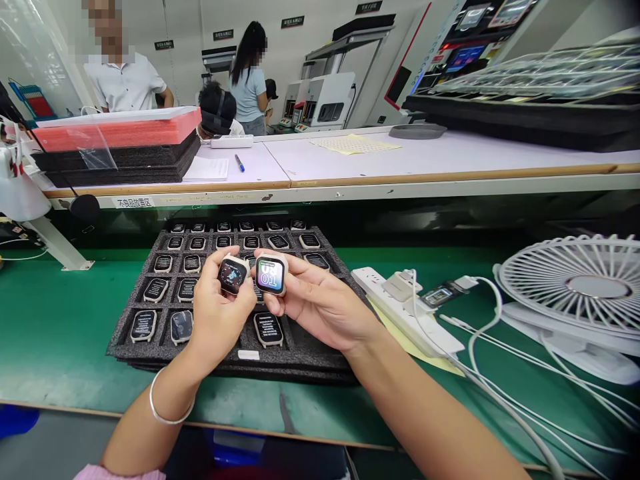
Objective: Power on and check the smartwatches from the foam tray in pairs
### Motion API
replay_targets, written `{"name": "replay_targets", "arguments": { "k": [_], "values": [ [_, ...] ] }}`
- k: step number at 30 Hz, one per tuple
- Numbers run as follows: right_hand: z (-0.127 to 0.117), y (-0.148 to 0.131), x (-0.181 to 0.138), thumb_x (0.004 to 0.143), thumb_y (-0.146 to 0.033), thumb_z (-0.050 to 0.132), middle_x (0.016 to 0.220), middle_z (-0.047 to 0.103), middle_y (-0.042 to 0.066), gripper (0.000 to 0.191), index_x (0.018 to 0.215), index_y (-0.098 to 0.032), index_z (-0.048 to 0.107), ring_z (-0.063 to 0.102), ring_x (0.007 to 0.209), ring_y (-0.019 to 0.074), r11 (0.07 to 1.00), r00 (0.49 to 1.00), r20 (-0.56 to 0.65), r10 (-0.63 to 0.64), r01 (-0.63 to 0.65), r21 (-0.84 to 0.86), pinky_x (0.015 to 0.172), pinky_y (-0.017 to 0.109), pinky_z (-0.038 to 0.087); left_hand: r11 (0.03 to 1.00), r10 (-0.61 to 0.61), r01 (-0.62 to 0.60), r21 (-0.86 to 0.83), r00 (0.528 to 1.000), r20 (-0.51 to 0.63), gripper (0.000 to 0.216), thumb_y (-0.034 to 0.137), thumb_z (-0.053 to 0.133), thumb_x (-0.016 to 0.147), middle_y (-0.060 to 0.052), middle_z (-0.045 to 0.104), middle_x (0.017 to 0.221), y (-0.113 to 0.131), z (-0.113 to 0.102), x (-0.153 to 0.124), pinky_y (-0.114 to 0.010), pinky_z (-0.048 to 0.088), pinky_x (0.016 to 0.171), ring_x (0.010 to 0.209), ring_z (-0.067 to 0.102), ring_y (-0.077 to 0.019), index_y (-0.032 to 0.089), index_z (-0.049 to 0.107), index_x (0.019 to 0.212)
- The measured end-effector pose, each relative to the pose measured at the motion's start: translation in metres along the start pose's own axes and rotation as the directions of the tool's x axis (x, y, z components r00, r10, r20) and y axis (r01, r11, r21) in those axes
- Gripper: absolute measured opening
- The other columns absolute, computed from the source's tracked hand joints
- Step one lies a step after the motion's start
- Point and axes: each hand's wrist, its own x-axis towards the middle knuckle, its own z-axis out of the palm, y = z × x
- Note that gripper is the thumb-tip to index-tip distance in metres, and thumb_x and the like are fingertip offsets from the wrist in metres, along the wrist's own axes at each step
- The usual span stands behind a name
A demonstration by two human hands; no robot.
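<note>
Right forearm point(425, 400) is closest to the lens, angling up from the bottom right, while the left forearm point(137, 437) (the one wearing the silver bangle point(173, 423)) slants in from the bottom left. Both wrists bend inward over the black foam tray point(310, 350). Left hand point(217, 317) has thumb and fingers closed around a smartwatch point(233, 275) with a dark, lit face. Right hand point(320, 297) pinches a second smartwatch point(270, 275) by its edges, big digits on the brighter screen. They're held up side by side, screens toward the camera, above more watches point(269, 329) sitting in the tray slots.
</note>
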Motion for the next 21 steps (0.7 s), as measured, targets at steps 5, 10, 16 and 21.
{"name": "replay_targets", "arguments": {
  "k": [5,10,16,21],
  "values": [
    [0.0006,-0.0002,-0.0003,0.08,-0.03,0.085,0.093,0.066,0.001,0.035,0.114,-0.026,0.076,0.061,0.069,0.01,0.999,1.0,-0.017,-0.013,0.013,-0.03,0.064,0.024,0.051,1.0,-0.001,0.001,-0.003,1.0,0.014,0.039,0.023,0.066,0.078,-0.001,0.065,0.092,0.0004,0.0007,0.0018,-0.023,0.051,0.07,0.076,0.062,-0.0116,0.019,0.059,0.116],
    [0.0019,-0.0018,-0.0004,0.08,-0.031,0.084,0.098,0.068,0.003,0.035,0.114,-0.024,0.075,0.06,0.066,0.0106,1.0,0.999,-0.035,0.004,-0.005,-0.014,0.062,0.025,0.049,0.999,-0.008,0.008,-0.043,1.0,0.02,0.039,0.021,0.066,0.078,0.0,0.064,0.091,0.0005,0.0006,0.0021,-0.022,0.05,0.068,0.075,0.061,-0.0108,0.02,0.058,0.117],
    [0.0018,-0.0021,-0.0008,0.079,-0.029,0.085,0.092,0.068,0.001,0.035,0.112,-0.023,0.076,0.06,0.065,0.0106,1.0,0.999,-0.048,0.005,-0.005,-0.007,0.062,0.025,0.049,0.999,-0.043,0.043,-0.026,0.999,0.021,0.038,0.021,0.068,0.076,0.0,0.065,0.093,0.0015,-0.0003,0.0028,-0.022,0.049,0.07,0.076,0.06,-0.0108,0.019,0.06,0.113],
    [-0.0008,-0.0021,0.0031,0.08,-0.028,0.083,0.092,0.071,0.004,0.037,0.114,-0.02,0.071,0.065,0.07,0.0143,0.999,0.992,-0.112,0.053,-0.053,0.007,0.066,0.027,0.051,0.95,-0.212,0.226,-0.214,0.973,0.086,0.053,0.022,0.074,0.071,-0.002,0.068,0.092,0.0042,-0.002,0.0094,-0.023,0.051,0.068,0.076,0.062,-0.0118,0.017,0.057,0.12]
  ]
}}
